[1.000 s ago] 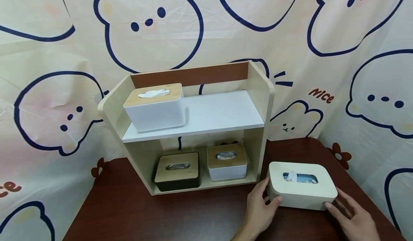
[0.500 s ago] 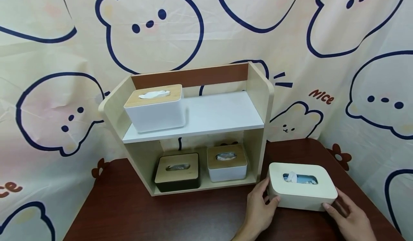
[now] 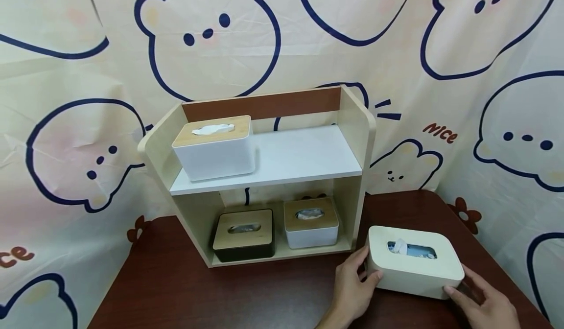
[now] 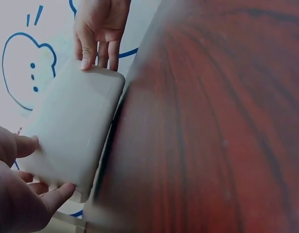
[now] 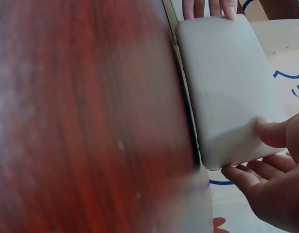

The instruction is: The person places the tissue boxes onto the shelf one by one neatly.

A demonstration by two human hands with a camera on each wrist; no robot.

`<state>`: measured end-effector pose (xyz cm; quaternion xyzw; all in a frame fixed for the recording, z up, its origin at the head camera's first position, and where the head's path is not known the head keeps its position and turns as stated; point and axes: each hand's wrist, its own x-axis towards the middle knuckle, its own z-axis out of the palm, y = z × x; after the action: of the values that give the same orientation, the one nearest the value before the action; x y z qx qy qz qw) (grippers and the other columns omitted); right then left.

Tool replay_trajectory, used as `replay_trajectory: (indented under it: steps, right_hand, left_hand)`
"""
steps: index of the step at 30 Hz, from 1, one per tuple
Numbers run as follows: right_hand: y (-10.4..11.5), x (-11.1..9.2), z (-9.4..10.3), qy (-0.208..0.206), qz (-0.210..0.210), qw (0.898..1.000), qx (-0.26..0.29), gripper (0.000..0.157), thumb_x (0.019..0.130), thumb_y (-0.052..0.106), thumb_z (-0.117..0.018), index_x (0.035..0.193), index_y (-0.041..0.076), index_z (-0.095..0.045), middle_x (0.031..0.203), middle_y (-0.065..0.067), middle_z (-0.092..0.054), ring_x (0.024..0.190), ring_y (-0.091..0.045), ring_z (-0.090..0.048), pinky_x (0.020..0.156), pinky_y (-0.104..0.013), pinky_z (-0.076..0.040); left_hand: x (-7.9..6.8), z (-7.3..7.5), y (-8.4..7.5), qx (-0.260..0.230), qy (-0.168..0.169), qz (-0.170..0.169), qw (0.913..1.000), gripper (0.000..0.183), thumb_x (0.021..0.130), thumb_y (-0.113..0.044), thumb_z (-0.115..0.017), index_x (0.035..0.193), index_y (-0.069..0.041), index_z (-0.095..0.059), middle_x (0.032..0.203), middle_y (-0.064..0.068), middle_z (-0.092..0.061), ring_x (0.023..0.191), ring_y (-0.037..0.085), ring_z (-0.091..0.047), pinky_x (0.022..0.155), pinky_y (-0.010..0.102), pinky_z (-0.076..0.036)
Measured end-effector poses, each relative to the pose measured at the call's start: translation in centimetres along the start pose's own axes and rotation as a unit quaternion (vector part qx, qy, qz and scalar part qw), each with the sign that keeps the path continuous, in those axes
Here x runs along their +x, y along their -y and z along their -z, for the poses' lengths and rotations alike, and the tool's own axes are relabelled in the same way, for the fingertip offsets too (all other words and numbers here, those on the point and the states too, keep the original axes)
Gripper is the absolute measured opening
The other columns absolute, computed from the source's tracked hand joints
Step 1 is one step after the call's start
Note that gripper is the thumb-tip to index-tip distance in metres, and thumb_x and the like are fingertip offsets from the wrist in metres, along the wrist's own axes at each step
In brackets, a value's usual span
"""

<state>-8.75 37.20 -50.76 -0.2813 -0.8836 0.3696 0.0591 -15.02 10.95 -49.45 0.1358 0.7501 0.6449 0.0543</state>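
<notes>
A cream tissue box, with a tissue in its oval slot, is at the right of the brown table. My left hand holds its left end, thumb at the front face and fingers at the side. At the opposite end, my right hand grips the near right corner the same way. Both wrist views show the box between the two hands, with a narrow dark strip along its lower edge. Whether its base touches the table cannot be told.
Left of the box stands a two-level shelf. A white tissue box with a wooden lid sits on its upper level. Below are a black one with a wooden lid and a smaller white one. A patterned curtain hangs behind.
Over the last half second the cream tissue box and both hands have shifted slightly toward me, the box's right end a little more. The shelf's boxes stay put.
</notes>
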Motion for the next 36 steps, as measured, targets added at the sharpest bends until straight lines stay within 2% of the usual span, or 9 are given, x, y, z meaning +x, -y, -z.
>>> replay_trajectory:
  steps: [4, 6, 8, 10, 15, 18, 22, 28, 36]
  right_hand:
    - [0.5, -0.6, 0.1, 0.005, -0.003, 1.000, -0.001, 0.096, 0.091, 0.027, -0.089, 0.165, 0.000, -0.035, 0.160, -0.035, -0.042, 0.145, -0.059, -0.043, 0.111, -0.074, -0.045]
    - [0.7, -0.9, 0.1, 0.007, -0.014, 1.000, 0.016, 0.096, 0.092, 0.026, -0.088, 0.167, 0.002, -0.033, 0.164, -0.033, -0.039, 0.146, -0.058, -0.043, 0.108, -0.066, -0.052]
    - [0.9, -1.2, 0.0, 0.001, -0.022, 0.999, 0.041, 0.094, 0.093, 0.023, -0.087, 0.168, 0.005, -0.033, 0.168, -0.029, -0.036, 0.147, -0.056, -0.044, 0.100, -0.055, -0.060]
    - [1.0, -1.6, -0.2, -0.017, -0.024, 0.997, 0.069, 0.091, 0.094, 0.018, -0.086, 0.168, 0.011, -0.035, 0.171, -0.023, -0.036, 0.147, -0.053, -0.046, 0.081, -0.034, -0.067]
    - [1.2, -2.6, -0.7, -0.061, 0.023, 0.992, 0.107, 0.081, 0.101, 0.017, -0.077, 0.169, 0.026, -0.035, 0.172, -0.004, -0.035, 0.152, -0.032, -0.044, 0.065, 0.001, -0.051]
    - [1.5, -3.4, -0.9, -0.071, 0.055, 0.988, 0.125, 0.077, 0.103, 0.019, -0.075, 0.167, 0.031, -0.035, 0.171, 0.004, -0.036, 0.146, -0.008, -0.047, 0.069, 0.002, -0.051]
    - [2.5, -4.5, -0.9, -0.073, 0.096, 0.982, 0.147, 0.076, 0.101, 0.014, -0.077, 0.166, 0.027, -0.040, 0.166, 0.007, -0.043, 0.118, 0.016, -0.054, 0.070, -0.002, -0.055]
    - [4.9, -6.6, -1.0, -0.075, 0.148, 0.973, 0.159, 0.076, 0.097, 0.007, -0.081, 0.163, 0.023, -0.047, 0.160, 0.009, -0.052, 0.105, 0.021, -0.057, 0.070, -0.008, -0.059]
    - [8.9, -8.6, -1.0, -0.094, 0.151, 0.966, 0.187, 0.076, 0.089, 0.001, -0.086, 0.157, 0.019, -0.056, 0.155, -0.001, -0.058, 0.101, 0.023, -0.058, 0.069, -0.007, -0.058]
  left_hand:
    - [-0.7, 0.8, -0.7, 0.001, -0.002, 0.000, 1.0000, 0.061, 0.096, -0.012, -0.083, 0.152, -0.011, -0.061, 0.158, 0.007, -0.059, 0.144, 0.021, -0.058, 0.099, 0.026, -0.061]
    - [-1.0, 1.3, -1.1, -0.002, 0.000, 0.004, 1.0000, 0.061, 0.096, -0.013, -0.083, 0.153, -0.010, -0.060, 0.159, 0.007, -0.058, 0.145, 0.020, -0.057, 0.099, 0.025, -0.061]
    - [-1.4, 1.7, -1.4, -0.007, 0.004, 0.011, 0.9999, 0.061, 0.097, -0.015, -0.082, 0.153, -0.012, -0.060, 0.160, 0.005, -0.057, 0.146, 0.019, -0.057, 0.100, 0.024, -0.060]
    - [-1.7, 2.1, -1.8, -0.012, 0.007, 0.015, 0.9998, 0.061, 0.097, -0.015, -0.082, 0.154, -0.014, -0.060, 0.160, 0.002, -0.057, 0.146, 0.018, -0.056, 0.100, 0.023, -0.060]
    - [-3.0, 3.4, -2.7, -0.036, 0.004, 0.009, 0.9993, 0.062, 0.096, -0.014, -0.082, 0.154, -0.015, -0.059, 0.159, 0.001, -0.057, 0.146, 0.016, -0.055, 0.099, 0.023, -0.059]
    - [-3.8, 4.4, -3.5, -0.044, -0.005, 0.004, 0.9990, 0.062, 0.096, -0.016, -0.083, 0.153, -0.014, -0.060, 0.159, 0.005, -0.058, 0.145, 0.018, -0.055, 0.099, 0.024, -0.059]
    - [-4.8, 5.9, -4.7, -0.034, -0.018, -0.008, 0.9992, 0.061, 0.095, -0.018, -0.084, 0.152, -0.014, -0.061, 0.158, 0.007, -0.059, 0.143, 0.022, -0.057, 0.099, 0.026, -0.060]
    - [-6.1, 8.2, -6.2, -0.006, -0.029, -0.021, 0.9993, 0.061, 0.097, -0.024, -0.083, 0.153, -0.015, -0.061, 0.157, 0.008, -0.059, 0.143, 0.028, -0.059, 0.099, 0.031, -0.062]
    - [-7.7, 11.2, -8.3, 0.005, -0.043, -0.048, 0.9979, 0.061, 0.097, -0.022, -0.082, 0.153, -0.013, -0.060, 0.158, 0.015, -0.058, 0.142, 0.032, -0.059, 0.101, 0.032, -0.061]
